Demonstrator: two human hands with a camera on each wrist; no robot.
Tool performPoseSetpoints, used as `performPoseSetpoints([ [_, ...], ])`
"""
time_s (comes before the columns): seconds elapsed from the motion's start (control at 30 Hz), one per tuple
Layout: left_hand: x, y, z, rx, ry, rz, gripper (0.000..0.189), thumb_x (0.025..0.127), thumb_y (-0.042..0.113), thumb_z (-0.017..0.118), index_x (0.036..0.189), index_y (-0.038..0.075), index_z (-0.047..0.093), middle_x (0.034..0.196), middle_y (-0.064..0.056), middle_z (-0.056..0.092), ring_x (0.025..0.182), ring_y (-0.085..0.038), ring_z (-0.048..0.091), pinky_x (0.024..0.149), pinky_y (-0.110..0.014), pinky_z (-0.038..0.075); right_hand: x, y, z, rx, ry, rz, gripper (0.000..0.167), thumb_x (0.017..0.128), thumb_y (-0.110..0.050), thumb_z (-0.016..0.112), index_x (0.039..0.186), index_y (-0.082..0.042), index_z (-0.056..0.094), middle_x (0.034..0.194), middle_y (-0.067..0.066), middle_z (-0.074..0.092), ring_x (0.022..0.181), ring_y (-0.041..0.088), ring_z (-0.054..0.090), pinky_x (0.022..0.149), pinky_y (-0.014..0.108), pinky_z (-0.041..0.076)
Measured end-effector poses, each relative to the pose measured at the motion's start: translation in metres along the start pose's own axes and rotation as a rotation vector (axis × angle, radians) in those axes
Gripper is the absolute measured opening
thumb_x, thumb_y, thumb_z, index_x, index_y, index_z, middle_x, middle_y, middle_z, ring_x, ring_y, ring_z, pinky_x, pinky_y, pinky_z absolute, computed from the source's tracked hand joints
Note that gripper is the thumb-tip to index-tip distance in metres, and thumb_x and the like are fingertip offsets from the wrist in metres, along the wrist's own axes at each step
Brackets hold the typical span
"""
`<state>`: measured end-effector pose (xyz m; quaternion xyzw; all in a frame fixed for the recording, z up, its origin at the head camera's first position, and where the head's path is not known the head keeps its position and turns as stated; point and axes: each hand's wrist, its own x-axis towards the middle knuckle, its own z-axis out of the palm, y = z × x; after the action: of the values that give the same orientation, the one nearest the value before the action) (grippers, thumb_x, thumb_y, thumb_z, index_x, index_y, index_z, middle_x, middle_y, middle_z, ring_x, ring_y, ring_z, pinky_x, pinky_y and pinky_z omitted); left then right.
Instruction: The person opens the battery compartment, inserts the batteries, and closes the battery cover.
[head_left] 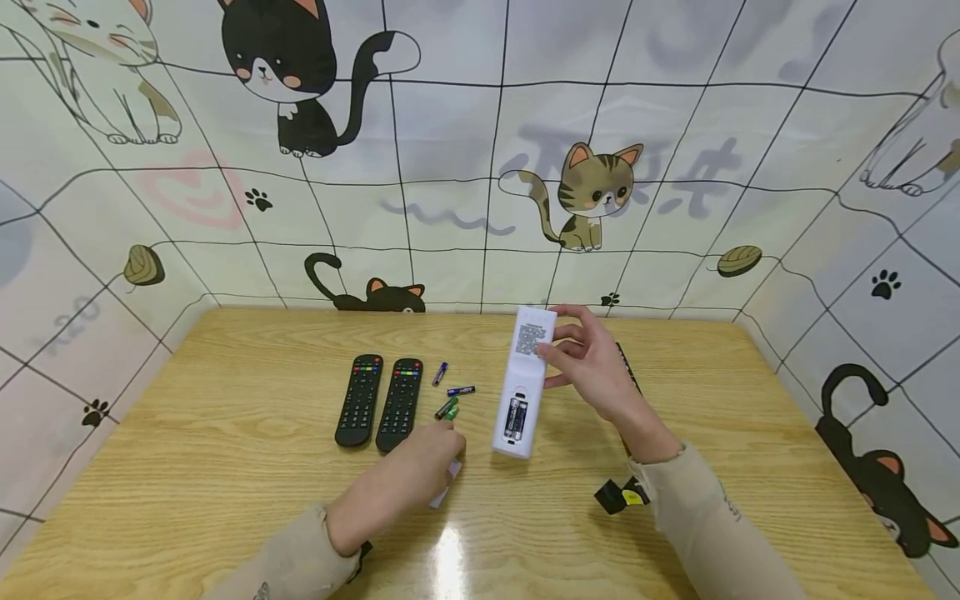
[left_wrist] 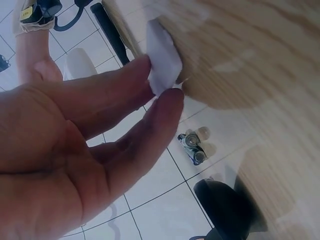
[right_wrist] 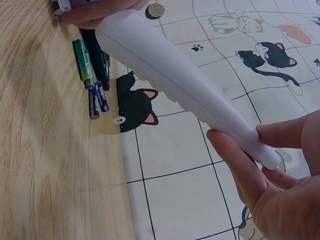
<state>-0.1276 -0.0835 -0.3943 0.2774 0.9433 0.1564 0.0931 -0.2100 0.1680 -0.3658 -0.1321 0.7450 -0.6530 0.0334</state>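
My right hand [head_left: 592, 367] grips a white remote control [head_left: 517, 375] by its upper end, thumb on one face and fingers behind. Its back faces the head camera, tilted up, and the uncovered battery compartment [head_left: 516, 417] shows dark batteries inside. In the right wrist view, the remote's smooth side [right_wrist: 185, 75] runs diagonally from the fingertips. My left hand [head_left: 422, 467] pinches a small white battery cover [left_wrist: 164, 57] between thumb and fingers, low over the table. Just beyond that hand lie green batteries [right_wrist: 82, 62] and blue batteries [head_left: 461, 390].
Two black remote controls [head_left: 358, 400] lie side by side to the left of the batteries. Another long dark object [head_left: 628, 367] is partly hidden behind my right forearm. A black device with a yellow label [head_left: 611, 497] sits at the right cuff. A cat-print sheet [head_left: 450, 208] rises behind the wooden table [head_left: 247, 500].
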Motion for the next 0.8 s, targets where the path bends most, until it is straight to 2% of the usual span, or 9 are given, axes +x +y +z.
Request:
performPoseSetpoints([
  [0.37,-0.0015,-0.0015,-0.0004,-0.030,0.015,0.015,0.020,0.079,-0.007,0.082,0.095,0.004,0.077,0.095,-0.007,0.066,0.092,-0.024,0.067,0.077,-0.029,0.058,0.0004,-0.0003,0.0014,0.000,0.005,0.006,0.059,0.098,0.000,0.067,0.149,-0.007,0.039,0.122,0.028,0.056,0.094,0.028,0.066,0.067,0.048,0.062],
  [0.57,-0.0024,-0.0017,-0.0026,-0.096,0.017,0.005,0.020,0.081,-0.007,0.081,0.095,0.006,0.078,0.094,-0.004,0.062,0.092,-0.024,0.067,0.076,-0.029,0.057,0.0007,-0.0005,0.0022,-0.005,0.001,0.007,0.059,0.098,0.000,0.067,0.149,-0.008,0.040,0.121,0.026,0.058,0.095,0.029,0.066,0.067,0.048,0.062],
  [0.8,-0.0037,-0.0042,-0.0055,-0.140,0.057,0.079,0.020,0.081,-0.011,0.079,0.094,0.004,0.078,0.091,-0.002,0.064,0.087,-0.018,0.064,0.073,-0.024,0.054,0.0009,-0.0012,0.0029,-0.011,-0.001,-0.004,0.059,0.098,0.000,0.067,0.149,-0.007,0.039,0.119,0.025,0.058,0.095,0.029,0.066,0.068,0.049,0.062],
])
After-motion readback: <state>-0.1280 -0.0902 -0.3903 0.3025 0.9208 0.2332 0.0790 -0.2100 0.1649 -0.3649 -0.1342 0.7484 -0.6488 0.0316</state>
